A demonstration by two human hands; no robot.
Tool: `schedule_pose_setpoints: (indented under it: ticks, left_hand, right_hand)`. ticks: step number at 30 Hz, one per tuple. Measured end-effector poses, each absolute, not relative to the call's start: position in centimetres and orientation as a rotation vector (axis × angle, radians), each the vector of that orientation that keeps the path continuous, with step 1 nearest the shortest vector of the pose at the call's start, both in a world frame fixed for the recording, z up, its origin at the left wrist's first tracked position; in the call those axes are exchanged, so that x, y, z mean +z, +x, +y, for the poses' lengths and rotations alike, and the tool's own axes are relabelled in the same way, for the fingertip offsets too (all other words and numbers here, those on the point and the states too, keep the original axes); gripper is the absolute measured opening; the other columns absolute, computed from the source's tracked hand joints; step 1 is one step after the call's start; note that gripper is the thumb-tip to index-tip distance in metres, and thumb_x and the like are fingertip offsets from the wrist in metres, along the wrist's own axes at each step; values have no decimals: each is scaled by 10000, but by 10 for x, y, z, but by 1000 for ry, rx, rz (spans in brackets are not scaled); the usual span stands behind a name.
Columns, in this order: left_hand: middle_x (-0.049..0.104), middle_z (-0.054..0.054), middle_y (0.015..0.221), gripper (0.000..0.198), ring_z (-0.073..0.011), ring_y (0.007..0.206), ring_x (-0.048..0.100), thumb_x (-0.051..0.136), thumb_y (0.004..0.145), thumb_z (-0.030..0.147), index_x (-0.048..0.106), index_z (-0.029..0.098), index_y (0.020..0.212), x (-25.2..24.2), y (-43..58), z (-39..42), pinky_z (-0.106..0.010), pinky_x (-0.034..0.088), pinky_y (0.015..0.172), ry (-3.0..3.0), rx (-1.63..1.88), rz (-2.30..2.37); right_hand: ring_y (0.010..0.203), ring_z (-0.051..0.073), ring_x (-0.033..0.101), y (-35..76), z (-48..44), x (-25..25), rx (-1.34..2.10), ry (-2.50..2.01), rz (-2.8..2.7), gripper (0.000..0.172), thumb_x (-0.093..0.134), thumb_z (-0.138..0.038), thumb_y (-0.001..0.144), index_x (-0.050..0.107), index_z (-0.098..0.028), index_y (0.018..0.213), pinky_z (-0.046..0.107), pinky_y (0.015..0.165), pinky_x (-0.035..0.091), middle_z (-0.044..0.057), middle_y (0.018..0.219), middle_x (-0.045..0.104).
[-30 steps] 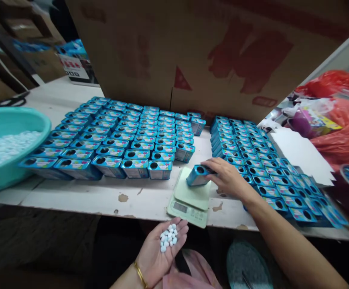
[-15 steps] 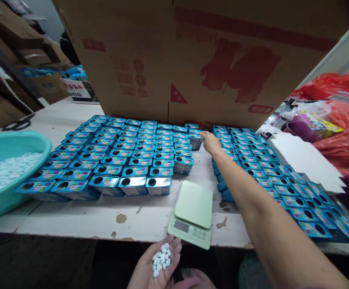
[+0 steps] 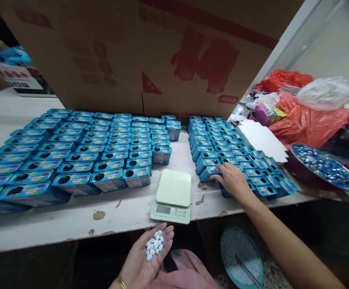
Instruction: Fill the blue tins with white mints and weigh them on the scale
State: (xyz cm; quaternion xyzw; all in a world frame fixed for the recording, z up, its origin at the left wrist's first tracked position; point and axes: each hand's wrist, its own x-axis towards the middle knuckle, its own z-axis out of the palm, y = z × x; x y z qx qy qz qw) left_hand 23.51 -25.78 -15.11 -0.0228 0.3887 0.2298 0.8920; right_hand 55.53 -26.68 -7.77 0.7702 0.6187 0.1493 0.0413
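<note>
My left hand lies palm up below the table edge, cupped around several small white and pale blue candies. At the front of the right-hand rows, my right hand has its fingers curled over the top end of a blue candy tin with a dark round hole in its top. Just beyond my left hand, a pale green kitchen scale stands at the table's front with nothing on its plate. Left of the scale are many more upright blue tins in close rows.
Behind the tins stands a large cardboard box. White card sheets, red plastic bags and a bowl of shiny blue pieces are at the right. A teal basin with pale contents sits below the table.
My right hand has left the blue tin at the back of the left-hand rows and come forward to the front of the right-hand rows. My view has turned right; the left hand still holds the candies.
</note>
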Motion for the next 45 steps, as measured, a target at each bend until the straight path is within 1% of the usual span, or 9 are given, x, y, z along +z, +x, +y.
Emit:
schedule_pose_setpoints:
  ticks: [6,12,17,20,23,29,36,41,45]
  left_hand:
    - [580,-187,1069,319,-264,1030,509,519,735,110,528,62,1050,-142,234,-265,-358,460,856,-22,486,818]
    - [597,-165,1051,352,-253,1012,523,515,740,107,501,68,1090,-136,228,-270,-354,462,855,-25,489,818]
    - [566,-187,1094,414,-262,1052,490,540,732,115,457,61,1134,-142,227,-272,-364,429,895,-15,491,794]
    - [548,-196,1117,446,-271,1077,465,551,730,134,436,64,1154,-143,229,-272,-366,419,905,-8,469,786]
    - [542,-194,1127,466,-273,1089,453,556,728,141,422,69,1168,-142,229,-273,-359,423,901,4,477,794]
    - [556,-183,1110,433,-260,1046,497,531,742,139,432,73,1159,-141,223,-276,-354,443,876,3,509,801]
    - [596,-163,1044,345,-229,950,569,495,758,137,488,60,1094,-139,226,-275,-331,470,821,-43,497,758]
    - [650,-107,863,220,-167,818,613,456,781,140,554,51,956,-139,232,-274,-281,483,759,-151,511,615]
    - [648,-75,813,220,-109,734,609,428,800,163,550,51,944,-139,236,-276,-221,472,724,-238,474,549]
  right_hand:
    - [757,218,527,521,-256,-99,591,2693,1542,482,349,-588,780,487,-148,922,289,616,343,98,792,547]
    - [819,235,514,520,-274,-92,380,2829,1805,366,466,-453,760,466,-173,995,318,659,386,84,861,560]
    - [1015,221,435,516,-293,-52,-116,2406,2594,565,548,-271,709,323,-189,1221,360,869,344,76,1122,477]
    - [1044,215,410,503,-275,-32,-308,2223,2812,584,574,-308,708,328,-185,1223,354,890,337,82,1168,449]
    - [969,208,434,486,-246,-28,-344,2075,2945,500,597,-323,686,421,-182,1133,346,848,365,70,1060,511]
    - [912,181,435,472,-212,-43,-355,1665,3059,491,488,-68,672,445,-174,1150,314,807,392,48,941,553]
    - [1019,194,425,463,-233,-40,-206,1655,3134,407,441,-108,773,452,-197,1170,389,891,354,78,1116,507]
    - [899,180,494,401,-293,-72,-438,1612,3076,321,441,-188,816,467,-187,1136,324,754,446,82,1001,546]
    - [955,204,460,374,-320,-106,-417,1604,2986,384,454,-100,790,411,-101,1171,347,815,425,119,1013,525]
